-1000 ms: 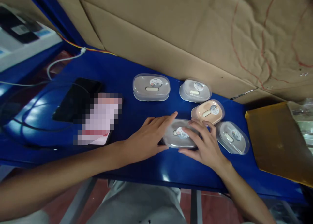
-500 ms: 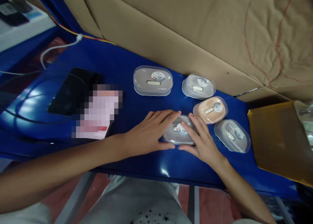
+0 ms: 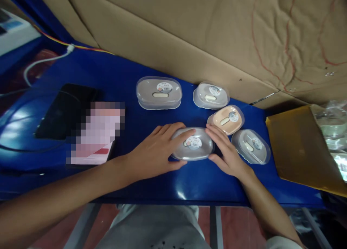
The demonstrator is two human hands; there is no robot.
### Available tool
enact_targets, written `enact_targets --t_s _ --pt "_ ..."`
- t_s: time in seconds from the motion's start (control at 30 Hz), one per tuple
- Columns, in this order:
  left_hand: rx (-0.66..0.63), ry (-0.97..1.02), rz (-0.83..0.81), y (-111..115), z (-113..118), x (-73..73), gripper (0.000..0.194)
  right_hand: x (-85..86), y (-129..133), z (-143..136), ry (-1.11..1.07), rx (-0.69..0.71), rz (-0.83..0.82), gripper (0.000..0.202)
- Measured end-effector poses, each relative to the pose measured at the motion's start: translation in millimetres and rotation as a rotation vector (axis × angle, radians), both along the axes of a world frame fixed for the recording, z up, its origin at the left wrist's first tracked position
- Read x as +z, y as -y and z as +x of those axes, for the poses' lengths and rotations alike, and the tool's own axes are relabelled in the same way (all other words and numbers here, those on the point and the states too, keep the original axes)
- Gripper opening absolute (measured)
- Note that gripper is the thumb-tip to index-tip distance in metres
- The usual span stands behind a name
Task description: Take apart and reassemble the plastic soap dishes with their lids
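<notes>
A grey oval plastic box (image 3: 202, 151) with a clear lid and a round label sits on the blue table between my hands. My left hand (image 3: 159, 147) wraps round its left end, fingers along the far side and index finger on the lid, thumb at the near edge. At the right end, my right hand (image 3: 227, 153) holds it with fingers at the far corner and thumb at the near side. Just beyond my right fingers lies a peach lidded box (image 3: 237, 124). Another grey box (image 3: 251, 151) is right of that hand. Two more grey boxes, one left (image 3: 146, 93) and one right (image 3: 207, 89), stand farther back.
A phone (image 3: 101, 133) with a partly blurred screen and a black flat object (image 3: 58, 115) lie at left among cables (image 3: 35, 62). Brown cardboard (image 3: 162, 28) walls the back. At right stands a carton (image 3: 295, 151) beside plastic-wrapped goods (image 3: 333, 129).
The view has shifted a little. My right hand has drawn back from the lid's top to the box's right end, uncovering more of the lid. My left hand stays on the box.
</notes>
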State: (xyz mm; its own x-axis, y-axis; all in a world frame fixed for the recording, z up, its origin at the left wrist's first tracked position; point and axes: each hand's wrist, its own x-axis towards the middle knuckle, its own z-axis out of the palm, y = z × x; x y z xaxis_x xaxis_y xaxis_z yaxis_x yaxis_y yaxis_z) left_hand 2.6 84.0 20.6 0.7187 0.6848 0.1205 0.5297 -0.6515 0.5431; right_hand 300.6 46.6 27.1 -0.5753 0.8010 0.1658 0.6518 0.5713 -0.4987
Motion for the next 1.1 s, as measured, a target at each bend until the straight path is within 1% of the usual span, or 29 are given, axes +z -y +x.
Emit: enact_targets --t_s 0.07,0.13,0.23,0.3,0.37,0.47,0.53,0.6,0.67,0.73,0.8,0.87,0.97,1.1 --pt "0.045 -0.024 0.054 1.1 -0.1 0.4 0.080 6.1 0.6 3.6 0.113 -0.049 0.046 0.071" --pt "0.080 -0.034 0.118 2.2 0.3 0.3 0.078 8.2 -0.2 7.7 0.185 -0.114 0.053 0.070" --pt "0.128 -0.049 0.225 3.7 0.9 0.0 0.075 5.0 -3.8 15.5 0.199 -0.296 0.057 0.069" --pt "0.156 -0.061 0.274 4.2 1.1 -0.3 0.074 4.3 -5.6 21.2 0.208 -0.398 0.088 0.064" --pt "0.161 -0.063 0.289 3.9 1.2 -1.1 0.073 9.9 -4.6 27.7 0.220 -0.414 0.108 0.055" --pt "0.151 -0.062 0.294 1.7 2.0 -3.5 0.066 29.1 2.4 43.7 0.229 -0.371 0.146 0.046" --pt "0.149 -0.060 0.302 -0.3 2.7 -5.3 0.059 41.2 7.7 60.7 0.232 -0.407 0.202 0.047" --pt "0.143 -0.058 0.314 -2.4 3.0 -7.2 0.053 46.0 9.9 81.1 0.254 -0.480 0.240 0.050" --pt "0.141 -0.059 0.323 -4.4 2.8 -9.1 0.050 42.3 7.7 99.8 0.286 -0.533 0.236 0.056" --pt "0.143 -0.065 0.331 -6.4 2.1 -11.0 0.049 32.7 2.1 112.2 0.303 -0.556 0.218 0.062" --pt "0.143 -0.059 0.346 -8.3 1.7 -13.1 0.050 22.0 -4.7 116.6 0.305 -0.556 0.210 0.067" --pt "0.140 -0.046 0.359 -9.9 1.6 -14.8 0.052 13.7 -10.6 114.3 0.314 -0.546 0.207 0.068" --pt "0.142 -0.028 0.367 -11.3 2.2 -16.0 0.051 7.7 -16.1 105.4 0.333 -0.564 0.235 0.059" --pt "0.140 -0.021 0.364 -11.2 2.9 -15.3 0.052 7.1 -18.5 94.8 0.378 -0.618 0.351 0.040"
